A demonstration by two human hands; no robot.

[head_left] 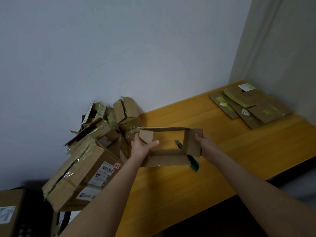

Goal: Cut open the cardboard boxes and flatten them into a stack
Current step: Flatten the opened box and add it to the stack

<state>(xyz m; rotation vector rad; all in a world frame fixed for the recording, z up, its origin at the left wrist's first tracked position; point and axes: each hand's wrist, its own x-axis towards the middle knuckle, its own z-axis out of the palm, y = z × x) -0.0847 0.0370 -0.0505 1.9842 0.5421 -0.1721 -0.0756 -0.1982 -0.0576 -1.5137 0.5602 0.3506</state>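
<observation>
Box (167, 158) opened, fingers (156, 142) of left hand (142, 147) and right hand (205, 142) gripping its ends, barcode label (104, 170) illegible

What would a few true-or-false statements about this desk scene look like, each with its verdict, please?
1. Both the left hand and the right hand hold the opened box. True.
2. The right hand holds the knife. False: the green-handled knife lies on the table, partly under the held box.
3. A stack of flattened cardboard lies at the table's far right corner. True.
4. The pile of unflattened boxes sits on the right side of the table. False: it is on the left, against the wall.
5. The held box is taped shut. False: it is open, and the table shows through it.
</observation>
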